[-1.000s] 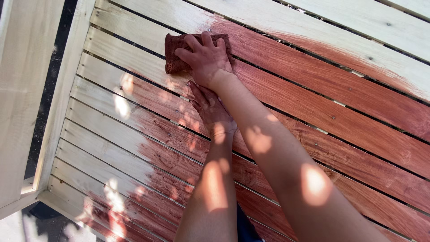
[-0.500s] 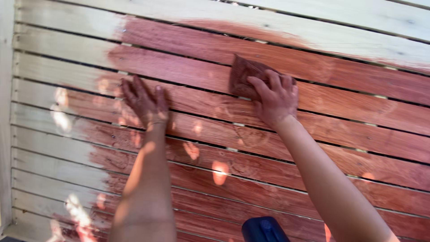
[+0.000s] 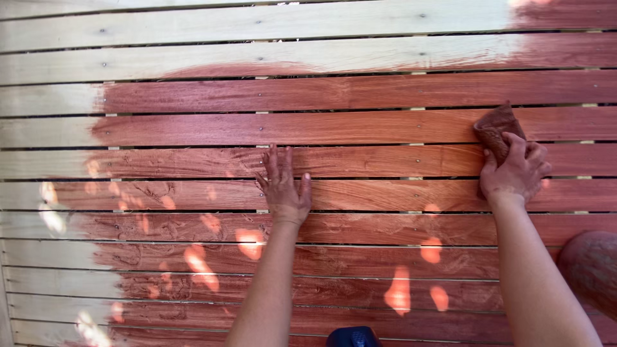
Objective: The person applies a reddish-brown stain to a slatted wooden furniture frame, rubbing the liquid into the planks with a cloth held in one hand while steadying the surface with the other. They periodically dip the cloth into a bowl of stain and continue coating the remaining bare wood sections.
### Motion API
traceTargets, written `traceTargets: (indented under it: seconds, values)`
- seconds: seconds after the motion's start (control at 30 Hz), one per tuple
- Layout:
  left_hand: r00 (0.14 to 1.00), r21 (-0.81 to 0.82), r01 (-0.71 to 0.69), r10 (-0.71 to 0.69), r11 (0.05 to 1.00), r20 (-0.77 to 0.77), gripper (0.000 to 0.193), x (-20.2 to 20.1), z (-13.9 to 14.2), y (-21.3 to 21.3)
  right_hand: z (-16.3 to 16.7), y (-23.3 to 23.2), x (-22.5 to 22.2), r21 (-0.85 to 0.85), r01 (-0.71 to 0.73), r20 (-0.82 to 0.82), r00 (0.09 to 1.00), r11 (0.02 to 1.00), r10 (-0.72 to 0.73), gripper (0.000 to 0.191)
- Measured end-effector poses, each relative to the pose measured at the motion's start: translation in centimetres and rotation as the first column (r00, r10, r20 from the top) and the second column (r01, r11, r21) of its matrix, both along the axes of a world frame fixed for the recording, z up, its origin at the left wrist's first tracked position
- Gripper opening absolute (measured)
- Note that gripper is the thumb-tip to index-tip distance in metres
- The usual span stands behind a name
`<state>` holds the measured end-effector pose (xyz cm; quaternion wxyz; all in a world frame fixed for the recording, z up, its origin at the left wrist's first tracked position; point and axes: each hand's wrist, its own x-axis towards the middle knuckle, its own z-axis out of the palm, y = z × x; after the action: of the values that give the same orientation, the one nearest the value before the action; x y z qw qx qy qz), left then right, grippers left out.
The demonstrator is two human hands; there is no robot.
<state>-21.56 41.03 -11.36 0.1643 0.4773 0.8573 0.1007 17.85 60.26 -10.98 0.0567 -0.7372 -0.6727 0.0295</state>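
A slatted wooden surface [image 3: 193, 45] fills the head view, its pale boards stained reddish brown across the middle and right. My right hand [image 3: 514, 172] presses a stain-soaked brown rag [image 3: 496, 127] against a stained board at the right. My left hand [image 3: 283, 189] lies flat with its fingers spread on a stained board near the centre, holding nothing. Both forearms reach up from the bottom edge.
Bare pale boards [image 3: 45, 103] remain along the top and the left side. A dark blue rounded object [image 3: 352, 337] shows at the bottom edge between my arms. A knee [image 3: 590, 270] is visible at the lower right. Narrow gaps run between the slats.
My right hand has swept the rag to the right along the boards. My left hand stays flat on the wood, and the view has shifted right.
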Motion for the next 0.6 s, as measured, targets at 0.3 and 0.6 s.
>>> traceTargets:
  seconds: [0.3,0.6]
  values:
    - [0.987,0.232,-0.057,0.02,0.971,0.162,0.072,7.8,5.3,-2.8,3.5,-12.8,-10.0,-0.115,0.113,-0.001,0.993,0.987,-0.114,0.051]
    - [0.988,0.293,-0.083,0.041,0.953,0.146,0.074,10.1,12.1,-3.9,11.6,-21.3,-23.2,-0.458,-0.65,-0.734,0.662,0.607,0.155,0.087]
